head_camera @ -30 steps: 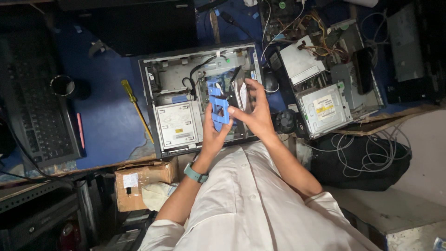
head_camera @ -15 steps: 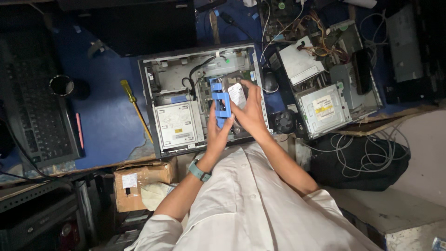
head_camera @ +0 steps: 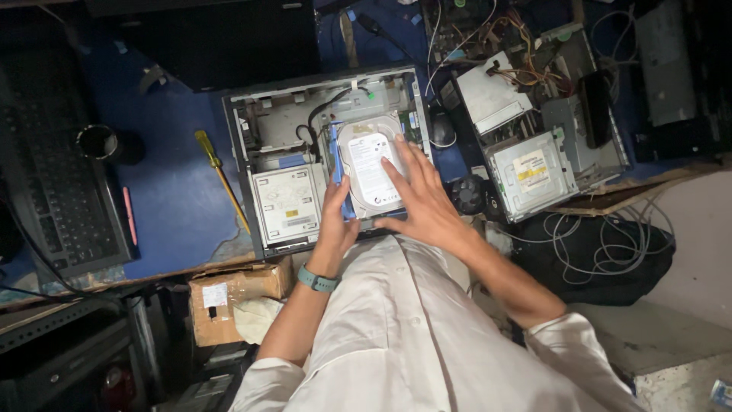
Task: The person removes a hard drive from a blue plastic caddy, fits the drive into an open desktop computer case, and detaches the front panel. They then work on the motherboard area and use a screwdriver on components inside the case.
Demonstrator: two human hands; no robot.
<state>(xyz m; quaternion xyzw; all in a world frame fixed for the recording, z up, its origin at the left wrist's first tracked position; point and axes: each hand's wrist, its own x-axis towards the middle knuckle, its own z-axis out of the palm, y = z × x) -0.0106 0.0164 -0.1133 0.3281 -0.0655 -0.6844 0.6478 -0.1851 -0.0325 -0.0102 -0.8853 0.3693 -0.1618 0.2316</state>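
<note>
The hard drive (head_camera: 371, 169) in its blue caddy (head_camera: 336, 164) lies lengthwise over the open desktop case (head_camera: 252, 122), right hand (head_camera: 421, 200) spread flat on top, left hand (head_camera: 335, 221) gripping its near-left edge.

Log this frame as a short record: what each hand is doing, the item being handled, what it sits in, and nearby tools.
left hand: grips the near-left edge of the hard drive
right hand: flat on top of the drive
hard drive: label up, in a blue bracket
computer case: open, lying flat on the blue desk
tool: yellow-handled screwdriver, left of the case
</note>
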